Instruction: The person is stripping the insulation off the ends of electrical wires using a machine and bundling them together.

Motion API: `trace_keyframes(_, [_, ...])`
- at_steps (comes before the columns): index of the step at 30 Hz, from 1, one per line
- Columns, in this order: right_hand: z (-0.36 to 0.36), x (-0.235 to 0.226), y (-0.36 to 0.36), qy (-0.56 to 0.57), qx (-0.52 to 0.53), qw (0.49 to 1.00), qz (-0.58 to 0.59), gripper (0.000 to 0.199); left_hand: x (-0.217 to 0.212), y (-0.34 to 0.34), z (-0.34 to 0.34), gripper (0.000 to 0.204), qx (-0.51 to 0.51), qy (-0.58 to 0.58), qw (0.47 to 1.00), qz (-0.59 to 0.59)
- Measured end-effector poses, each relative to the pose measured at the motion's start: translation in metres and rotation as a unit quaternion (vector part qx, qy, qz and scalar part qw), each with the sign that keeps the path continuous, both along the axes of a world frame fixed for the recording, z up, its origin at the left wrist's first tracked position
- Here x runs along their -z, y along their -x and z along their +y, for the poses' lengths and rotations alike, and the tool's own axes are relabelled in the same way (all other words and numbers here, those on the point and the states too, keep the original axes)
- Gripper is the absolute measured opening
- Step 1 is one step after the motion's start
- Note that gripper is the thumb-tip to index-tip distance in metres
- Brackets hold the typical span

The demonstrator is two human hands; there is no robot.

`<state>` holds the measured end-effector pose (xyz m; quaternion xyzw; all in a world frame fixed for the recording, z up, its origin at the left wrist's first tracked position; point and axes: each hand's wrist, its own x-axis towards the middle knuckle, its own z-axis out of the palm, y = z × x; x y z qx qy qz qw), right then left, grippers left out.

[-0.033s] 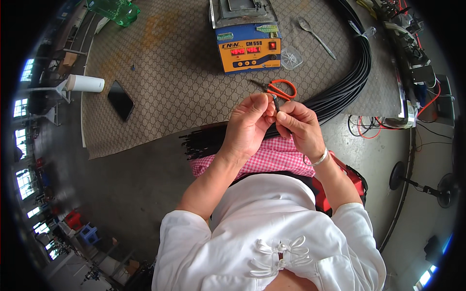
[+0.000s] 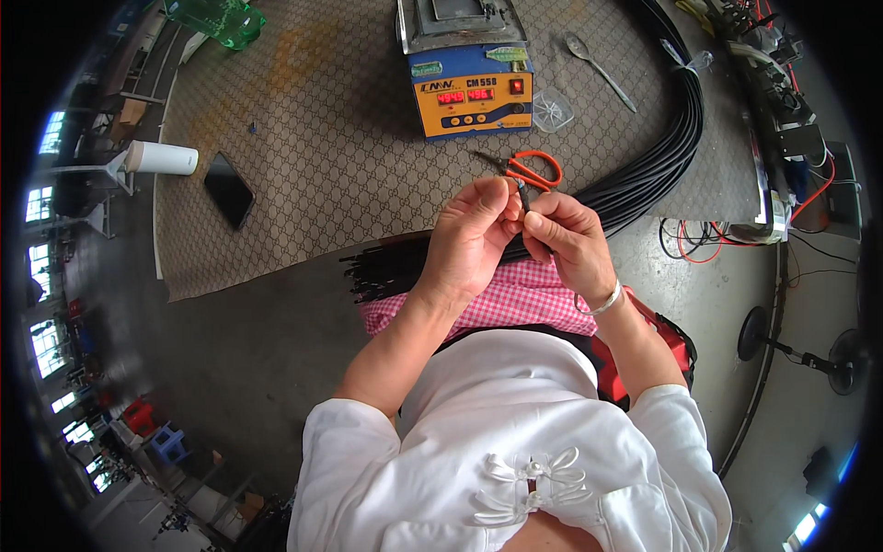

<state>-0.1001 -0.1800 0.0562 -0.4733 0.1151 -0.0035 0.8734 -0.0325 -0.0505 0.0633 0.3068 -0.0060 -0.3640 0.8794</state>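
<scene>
The right hand (image 2: 572,237) is clamping its thumb and forefinger on a short black cable end (image 2: 523,195), which is pointing away from the body and showing a lighter tip. The left hand (image 2: 469,235) is bringing its thumb and fingertips up against that tip from the left; whether they are pinching it cannot be told, the contact being partly hidden. A silver-coloured bracelet (image 2: 602,302) is circling the right wrist. Just beyond the fingers, orange-handled scissors (image 2: 538,154) are lying on the brown patterned table cover (image 2: 340,156). Passing below the fingers, a thick bundle of black cables (image 2: 644,184) is curving off to their right and away along the table, its cut ends fanning out to their left. On the near side of the fingers, a pink checked cloth (image 2: 520,294) is covering the lap. Farther beyond them, a blue and yellow bench unit (image 2: 474,101) is displaying lit red digits, with a clear plastic dish (image 2: 552,110) sitting at its right and a spoon (image 2: 600,71) lying farther right. Well left of the fingers, a dark phone (image 2: 228,190) and a white tumbler (image 2: 164,158) are lying near the table's left edge; a green bottle (image 2: 221,20) is lying farther off.
</scene>
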Motion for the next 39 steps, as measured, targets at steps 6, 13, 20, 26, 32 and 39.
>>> trace_keyframes(6, [-0.004,-0.001,0.002,-0.005,-0.021,1.0,0.019,0.012,-0.005,-0.002,0.003,0.018,0.028,-0.01,0.999,0.011])
trace_keyframes(13, [-0.005,-0.001,0.002,0.013,-0.041,0.999,0.018,0.014,-0.011,-0.012,0.009,0.021,0.063,-0.022,0.997,0.041])
trace_keyframes(20, [-0.007,0.002,0.002,0.004,-0.066,0.998,0.009,0.014,-0.007,-0.012,0.012,0.019,0.081,-0.01,0.995,0.052])
trace_keyframes(26, [-0.007,0.005,0.002,-0.008,-0.073,0.997,0.009,0.014,-0.009,-0.011,0.014,0.019,0.069,-0.044,0.996,0.045])
trace_keyframes(32, [-0.007,0.005,0.002,-0.002,-0.07,0.998,0.002,0.015,-0.01,-0.012,0.014,0.018,0.07,-0.011,0.997,0.039])
trace_keyframes(39, [-0.007,0.007,0.003,0.002,-0.087,0.996,0.007,0.015,-0.01,-0.02,0.019,0.018,0.108,-0.051,0.992,0.026])
